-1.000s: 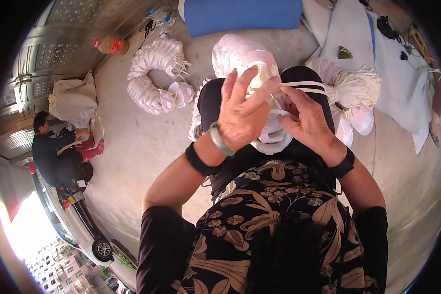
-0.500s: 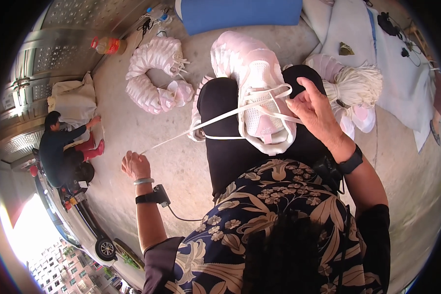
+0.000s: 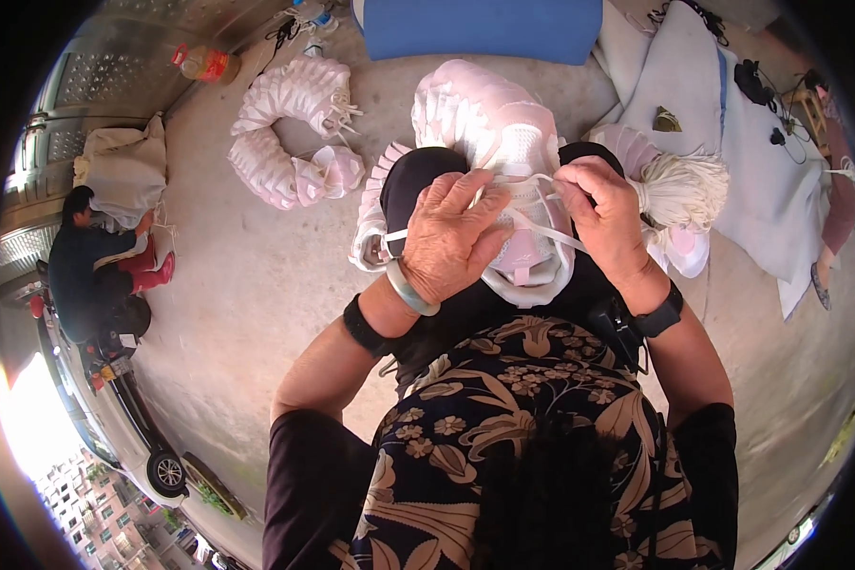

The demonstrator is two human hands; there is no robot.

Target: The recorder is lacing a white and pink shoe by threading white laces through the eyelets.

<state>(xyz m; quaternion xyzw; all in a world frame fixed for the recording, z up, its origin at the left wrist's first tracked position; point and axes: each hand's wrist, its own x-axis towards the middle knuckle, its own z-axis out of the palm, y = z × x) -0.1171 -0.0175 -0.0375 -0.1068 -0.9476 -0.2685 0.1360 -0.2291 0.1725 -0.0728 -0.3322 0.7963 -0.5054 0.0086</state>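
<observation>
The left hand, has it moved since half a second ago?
Yes. The left hand has come up from out at the person's left side, over the concrete floor, back onto the white bundle on the lap, close to the right hand.

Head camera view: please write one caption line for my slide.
Seated person's left hand and right hand work a white cord across a stack of pink-white folded pieces on the lap.

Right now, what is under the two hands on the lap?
Under the left hand and right hand lies a white-pink folded bundle crossed by white cord. Its middle is covered.
</observation>
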